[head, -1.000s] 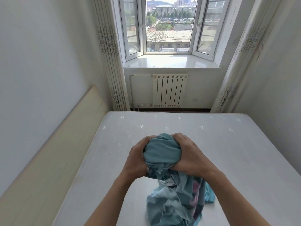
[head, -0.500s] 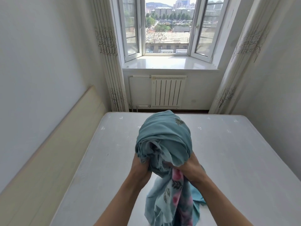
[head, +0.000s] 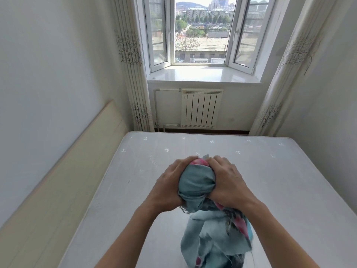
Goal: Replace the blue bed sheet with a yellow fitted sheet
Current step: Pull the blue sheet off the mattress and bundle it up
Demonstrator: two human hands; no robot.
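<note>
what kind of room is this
Most likely a bedroom in an upper-floor flat. A bare white mattress lies against a pale wooden headboard, a white ribbed radiator sits under a bay window looking over city rooftops, and both hands bunch a blue floral bed sheet.

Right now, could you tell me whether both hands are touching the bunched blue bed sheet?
Touching. The head view shows the left hand and right hand gripping the bunched blue bed sheet from either side, above the bare white mattress.
</note>
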